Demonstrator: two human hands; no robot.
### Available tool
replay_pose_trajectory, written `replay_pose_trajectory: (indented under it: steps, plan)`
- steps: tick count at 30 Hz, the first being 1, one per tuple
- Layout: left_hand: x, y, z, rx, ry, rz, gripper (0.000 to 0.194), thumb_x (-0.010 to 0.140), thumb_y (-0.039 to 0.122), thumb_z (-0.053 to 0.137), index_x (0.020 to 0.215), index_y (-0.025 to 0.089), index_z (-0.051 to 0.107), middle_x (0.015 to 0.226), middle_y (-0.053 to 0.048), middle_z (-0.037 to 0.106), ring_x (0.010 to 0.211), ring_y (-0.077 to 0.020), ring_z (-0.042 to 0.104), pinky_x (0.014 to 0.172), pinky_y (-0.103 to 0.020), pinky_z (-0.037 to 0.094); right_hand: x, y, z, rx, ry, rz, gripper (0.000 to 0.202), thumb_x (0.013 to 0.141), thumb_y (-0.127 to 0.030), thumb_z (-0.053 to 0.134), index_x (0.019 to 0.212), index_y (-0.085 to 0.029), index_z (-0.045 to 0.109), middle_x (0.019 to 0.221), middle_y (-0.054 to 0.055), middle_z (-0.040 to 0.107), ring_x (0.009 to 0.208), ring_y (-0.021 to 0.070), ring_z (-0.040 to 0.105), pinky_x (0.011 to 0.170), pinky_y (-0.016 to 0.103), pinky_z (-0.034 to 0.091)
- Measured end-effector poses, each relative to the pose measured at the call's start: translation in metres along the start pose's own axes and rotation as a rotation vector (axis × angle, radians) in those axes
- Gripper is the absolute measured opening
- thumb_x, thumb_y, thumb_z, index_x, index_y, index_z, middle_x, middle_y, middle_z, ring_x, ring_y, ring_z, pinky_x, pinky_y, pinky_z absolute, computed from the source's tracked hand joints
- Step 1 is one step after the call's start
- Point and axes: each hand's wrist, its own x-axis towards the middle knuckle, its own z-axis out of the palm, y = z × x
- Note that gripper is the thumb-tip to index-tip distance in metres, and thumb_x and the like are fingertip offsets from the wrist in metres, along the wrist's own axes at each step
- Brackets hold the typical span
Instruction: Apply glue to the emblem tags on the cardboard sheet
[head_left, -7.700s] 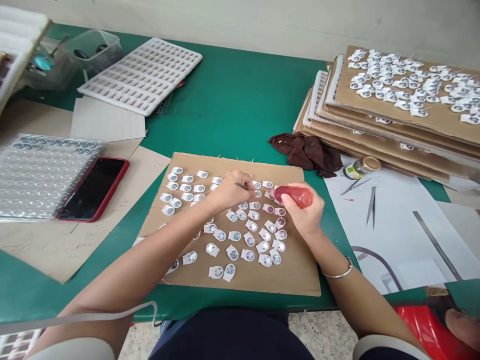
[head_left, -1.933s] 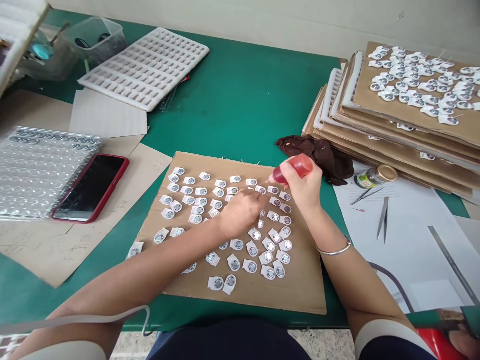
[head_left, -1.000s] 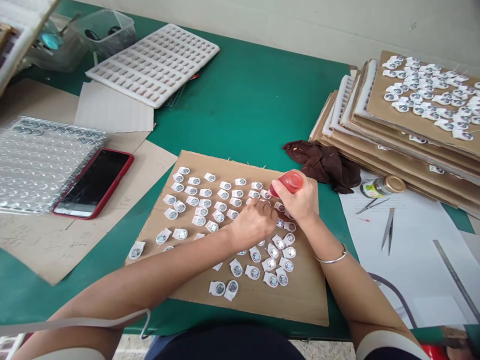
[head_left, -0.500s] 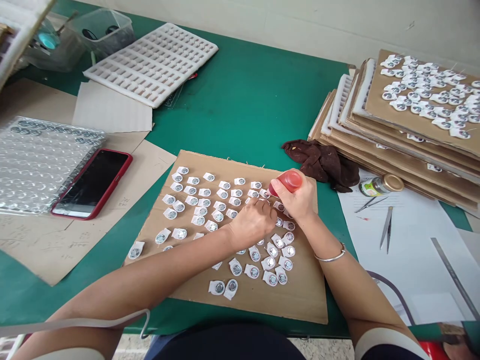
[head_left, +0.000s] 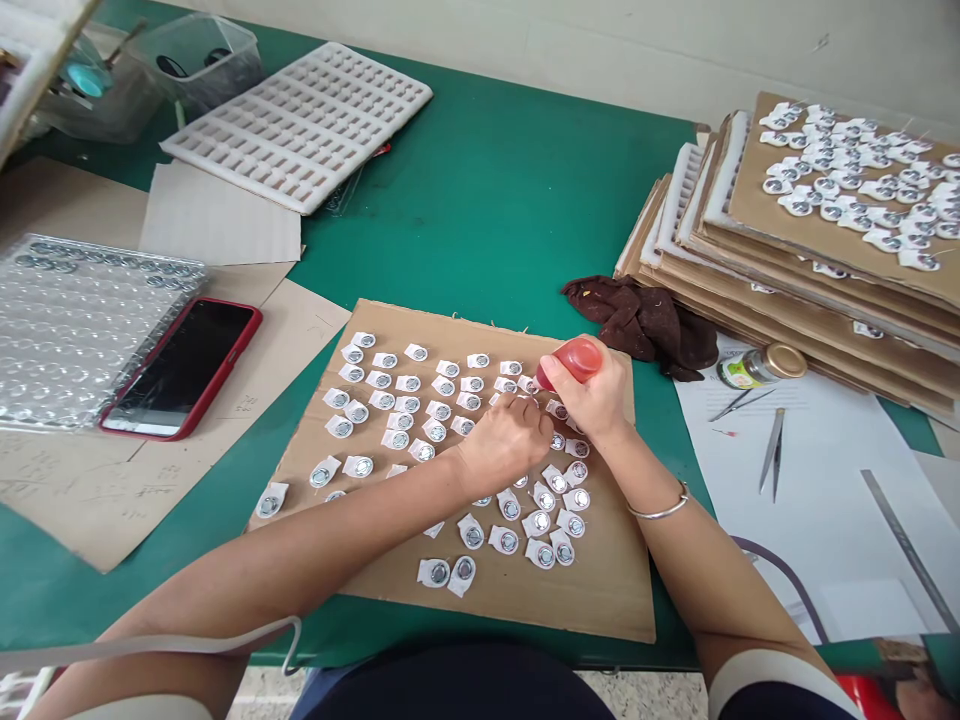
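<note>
My right hand (head_left: 602, 402) is wrapped round a small red squeeze bottle (head_left: 579, 356), tilted with its lower end towards my left hand. Fingers curled, my left hand (head_left: 504, 446) rests low over the cardboard sheet (head_left: 592, 605); whatever its fingertips pinch is hidden. Many small white tabbed pieces with round silvery centres (head_left: 471, 532) lie across the sheet in loose rows. Some of them are covered by my left forearm and both hands. The bottle's tip meets the area by my left fingers, and I cannot tell whether it touches a piece.
Right of the sheet lie a dark brown cloth (head_left: 646, 325), a small jar (head_left: 765, 366), tweezers (head_left: 771, 453) and a steel ruler (head_left: 909, 550). Stacked cardboard sheets (head_left: 780, 260) stand behind. On the left are a red-cased phone (head_left: 184, 365), a clear blister tray (head_left: 82, 330) and a white foam tray (head_left: 300, 125).
Both hands and the bottle keep almost the same place over the sheet. The whole view has shifted very slightly.
</note>
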Motion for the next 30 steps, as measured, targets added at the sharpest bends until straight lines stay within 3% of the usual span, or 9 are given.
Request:
replay_pose_trajectory:
  steps: [20, 30]
  plan:
    - [-0.001, 0.001, 0.004, 0.008, 0.028, -0.009, 0.020, 0.071, -0.004, 0.039, 0.073, 0.011, 0.052, 0.066, -0.009, 0.057, 0.063, -0.0219, 0.057, 0.058, -0.033, 0.042, -0.002, 0.005, 0.004, 0.045, 0.056, -0.007, 0.025, 0.075, -0.043, 0.062, 0.067, -0.021, 0.054, 0.063, 0.002, 0.060, 0.058, 0.0168, 0.055, 0.057, 0.032, 0.045]
    - [0.000, -0.001, -0.001, -0.019, -0.032, -0.012, 0.020, 0.074, -0.003, 0.038, 0.071, 0.012, 0.051, 0.069, -0.010, 0.059, 0.066, -0.0214, 0.057, 0.059, -0.033, 0.041, -0.003, 0.011, 0.007, 0.054, 0.069, -0.014, 0.026, 0.077, -0.045, 0.061, 0.069, -0.022, 0.053, 0.065, 0.002, 0.060, 0.059, 0.0168, 0.055, 0.059, 0.034, 0.047]
